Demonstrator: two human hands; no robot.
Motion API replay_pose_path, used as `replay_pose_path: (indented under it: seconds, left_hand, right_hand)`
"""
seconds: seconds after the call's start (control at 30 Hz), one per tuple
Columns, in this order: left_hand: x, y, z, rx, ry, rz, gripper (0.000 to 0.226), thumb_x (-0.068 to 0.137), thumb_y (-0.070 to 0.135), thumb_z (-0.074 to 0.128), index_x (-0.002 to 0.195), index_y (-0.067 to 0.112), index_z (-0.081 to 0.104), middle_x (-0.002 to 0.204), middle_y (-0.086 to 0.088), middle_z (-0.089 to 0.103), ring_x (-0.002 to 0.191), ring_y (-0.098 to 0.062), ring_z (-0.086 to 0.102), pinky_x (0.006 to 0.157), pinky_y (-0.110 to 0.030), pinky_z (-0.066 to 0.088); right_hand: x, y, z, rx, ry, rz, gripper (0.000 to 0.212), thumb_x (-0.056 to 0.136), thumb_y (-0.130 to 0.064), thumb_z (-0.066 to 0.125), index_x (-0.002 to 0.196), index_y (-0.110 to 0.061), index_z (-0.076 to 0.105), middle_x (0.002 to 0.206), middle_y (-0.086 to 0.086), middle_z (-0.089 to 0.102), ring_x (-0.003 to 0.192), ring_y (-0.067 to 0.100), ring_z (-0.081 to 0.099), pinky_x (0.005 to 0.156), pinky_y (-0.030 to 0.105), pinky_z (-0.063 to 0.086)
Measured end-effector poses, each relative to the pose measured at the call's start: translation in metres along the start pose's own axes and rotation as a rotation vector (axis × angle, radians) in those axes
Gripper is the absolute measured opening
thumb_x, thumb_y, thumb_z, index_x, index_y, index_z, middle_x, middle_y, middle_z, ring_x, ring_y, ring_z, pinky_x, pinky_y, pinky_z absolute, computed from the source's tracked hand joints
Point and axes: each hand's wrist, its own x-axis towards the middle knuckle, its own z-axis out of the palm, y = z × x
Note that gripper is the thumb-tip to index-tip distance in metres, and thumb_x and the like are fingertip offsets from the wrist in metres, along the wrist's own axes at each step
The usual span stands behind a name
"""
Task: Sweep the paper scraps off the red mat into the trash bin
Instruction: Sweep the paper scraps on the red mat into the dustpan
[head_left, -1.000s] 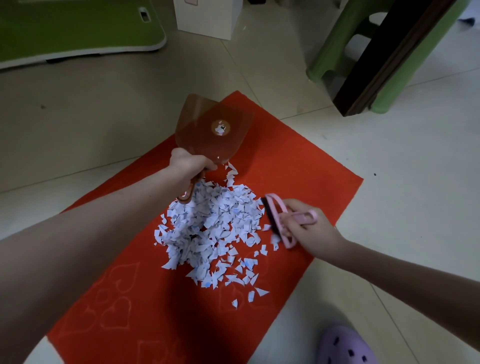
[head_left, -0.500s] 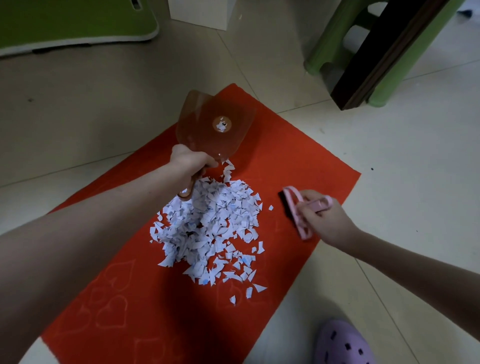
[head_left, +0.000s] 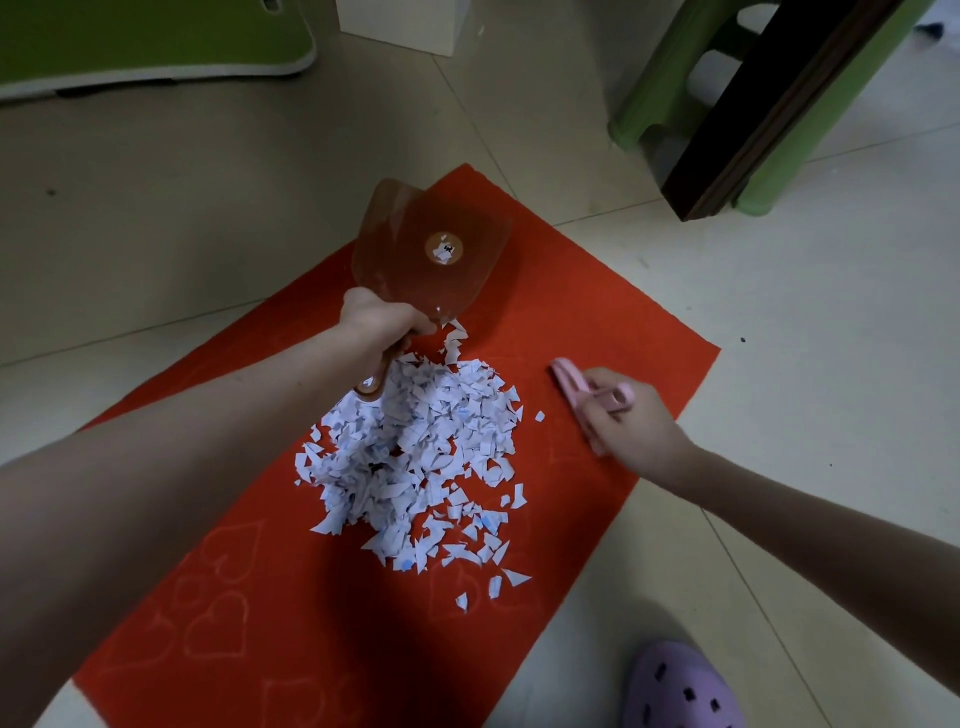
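Fingers (head_left: 414, 326): those of the left hand (head_left: 382, 322) are wrapped round the dustpan (head_left: 431, 254) handle; the right hand (head_left: 631, 431) is closed on the brush (head_left: 569, 382) — neither hand is free.
Scraps (head_left: 415, 457): heaped at the centre of the mat (head_left: 597, 312), with strays thinning toward its near edge and one loose piece on the brush side.
Dustpan: raised and tilted over the mat's far half, handle end above the heap.
Brush: low by the mat's right edge, apart from the heap.
Handling: the scraps look feather-light and limp, likely to flutter or snag on the mat's nap. Best not pinched up; take them with the brush in short, low strokes, pan lip pressed flat to the mat.
Progress: by my reading early, as nearly all the paper lies on the mat.
Bin: the white box (head_left: 410, 23) beyond the mat's far corner may be it — cannot tell.
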Motion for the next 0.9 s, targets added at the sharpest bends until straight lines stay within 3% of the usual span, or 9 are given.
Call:
replay_pose_path:
  seconds: [0.1, 0.2, 0.33, 0.43, 0.53, 0.6, 0.7, 0.77, 0.9]
  left_hand:
    - [0.000, 0.001, 0.001, 0.016, -0.005, 0.000, 0.024, 0.070, -0.001, 0.076, 0.085, 0.003, 0.057, 0.061, -0.006, 0.051, 0.045, -0.014, 0.046, 0.038, -0.020, 0.039]
    - [-0.001, 0.003, 0.000, 0.020, -0.008, -0.001, 0.024, 0.071, -0.002, 0.076, 0.080, 0.004, 0.054, 0.060, -0.007, 0.051, 0.044, -0.015, 0.045, 0.040, -0.023, 0.040]
    - [-0.002, 0.004, -0.002, 0.003, 0.000, 0.006, 0.027, 0.071, -0.002, 0.076, 0.087, 0.002, 0.056, 0.059, -0.008, 0.050, 0.044, -0.015, 0.045, 0.041, -0.022, 0.040]
    - [-0.001, 0.003, -0.003, -0.008, 0.005, 0.007, 0.028, 0.070, -0.003, 0.076, 0.088, 0.002, 0.055, 0.059, -0.008, 0.051, 0.044, -0.016, 0.045, 0.044, -0.026, 0.041]
    - [-0.001, 0.003, -0.003, -0.010, 0.009, 0.004, 0.031, 0.069, -0.003, 0.077, 0.091, 0.002, 0.056, 0.060, -0.008, 0.051, 0.043, -0.016, 0.045, 0.043, -0.025, 0.041]
    - [-0.001, 0.003, -0.004, -0.005, 0.010, 0.002, 0.031, 0.070, -0.002, 0.077, 0.092, 0.002, 0.056, 0.061, -0.008, 0.052, 0.044, -0.016, 0.046, 0.043, -0.025, 0.042]
    - [0.000, 0.003, -0.005, -0.002, -0.001, -0.001, 0.030, 0.070, -0.002, 0.077, 0.091, 0.002, 0.057, 0.062, -0.008, 0.052, 0.045, -0.016, 0.047, 0.044, -0.025, 0.042]
    - [0.001, 0.003, -0.006, -0.005, -0.005, -0.005, 0.028, 0.070, -0.002, 0.076, 0.089, 0.002, 0.056, 0.062, -0.008, 0.052, 0.045, -0.015, 0.046, 0.045, -0.025, 0.042]
    - [0.000, 0.003, -0.003, -0.002, -0.016, 0.000, 0.026, 0.070, -0.003, 0.076, 0.084, 0.004, 0.056, 0.061, -0.007, 0.052, 0.045, -0.014, 0.046, 0.041, -0.022, 0.041]
  right_hand:
    - [0.003, -0.019, 0.001, 0.392, -0.049, -0.016, 0.018, 0.099, -0.010, 0.046, 0.100, -0.021, 0.060, 0.085, 0.010, 0.068, 0.069, 0.018, 0.068, 0.067, 0.029, 0.058]
    - [0.015, -0.021, -0.010, 0.558, 0.135, 0.019, 0.020, 0.098, -0.006, 0.047, 0.099, -0.021, 0.061, 0.084, 0.006, 0.068, 0.069, 0.015, 0.068, 0.068, 0.028, 0.059]
    - [0.028, 0.000, -0.029, 0.328, 0.334, 0.116, 0.021, 0.093, -0.010, 0.048, 0.082, -0.024, 0.059, 0.073, 0.008, 0.067, 0.063, 0.020, 0.066, 0.066, 0.034, 0.056]
    - [0.031, 0.010, -0.033, 0.021, 0.287, 0.113, 0.024, 0.093, -0.019, 0.046, 0.069, -0.024, 0.051, 0.063, 0.009, 0.060, 0.059, 0.026, 0.059, 0.057, 0.034, 0.047]
    - [0.025, 0.018, -0.027, -0.311, 0.224, 0.066, 0.026, 0.097, -0.031, 0.044, 0.073, -0.020, 0.049, 0.064, 0.005, 0.056, 0.060, 0.028, 0.056, 0.055, 0.035, 0.045]
    - [0.018, 0.022, -0.021, -0.351, 0.149, 0.032, 0.028, 0.098, -0.032, 0.044, 0.071, -0.023, 0.048, 0.065, 0.002, 0.056, 0.062, 0.027, 0.055, 0.057, 0.036, 0.046]
    - [0.010, 0.014, -0.020, 0.065, 0.056, 0.032, 0.022, 0.098, -0.019, 0.047, 0.083, -0.031, 0.058, 0.070, 0.001, 0.065, 0.064, 0.018, 0.065, 0.059, 0.030, 0.052]
    - [0.012, 0.002, -0.026, 0.339, 0.113, 0.018, 0.020, 0.098, -0.009, 0.047, 0.095, -0.023, 0.062, 0.079, -0.002, 0.068, 0.067, 0.007, 0.067, 0.062, 0.018, 0.053]
    - [0.021, 0.001, -0.036, 0.409, 0.256, 0.040, 0.017, 0.097, -0.012, 0.048, 0.103, -0.017, 0.063, 0.083, 0.005, 0.070, 0.069, 0.012, 0.067, 0.066, 0.022, 0.055]
